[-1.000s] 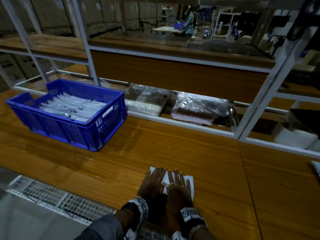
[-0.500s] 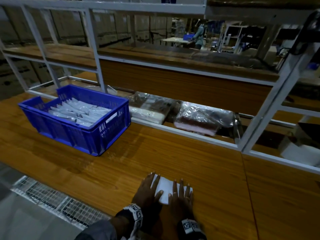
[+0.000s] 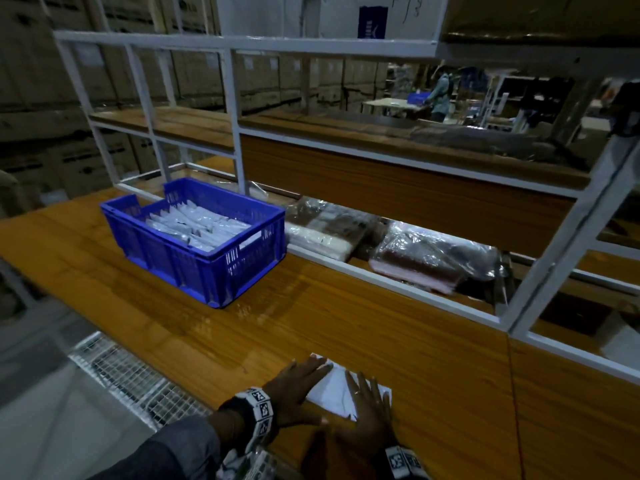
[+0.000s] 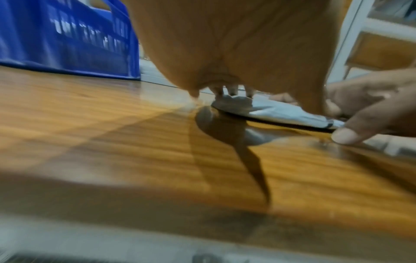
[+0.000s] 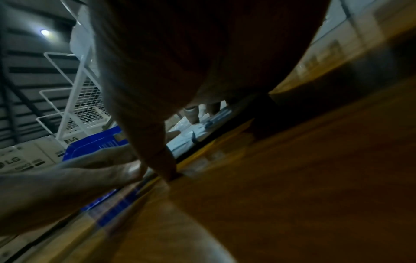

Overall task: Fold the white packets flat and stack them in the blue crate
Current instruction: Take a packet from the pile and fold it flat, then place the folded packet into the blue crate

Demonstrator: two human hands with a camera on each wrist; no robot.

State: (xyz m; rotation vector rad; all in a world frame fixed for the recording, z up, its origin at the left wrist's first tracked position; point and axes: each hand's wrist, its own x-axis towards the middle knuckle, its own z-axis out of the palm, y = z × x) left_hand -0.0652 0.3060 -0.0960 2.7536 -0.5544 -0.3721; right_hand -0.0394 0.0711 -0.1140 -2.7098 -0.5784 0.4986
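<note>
hands (image 3: 301, 393) spread apart (crate (image 3: 221, 271) clear)

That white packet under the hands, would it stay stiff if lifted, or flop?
Probably flop: the white packet looks thin and creased, and its edge curls off the table. Likely light, too. Its sheen hints that it could slide on the smooth wood.

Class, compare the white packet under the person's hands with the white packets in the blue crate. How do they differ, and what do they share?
The packet on the table lies alone; the packets in the crate form a packed batch.
The table packet is pressed by the left hand and right hand, fingers straight; nothing touches the crate packets.
It rests on the wooden table, the others inside the blue crate.
Both are white and flat.
</note>
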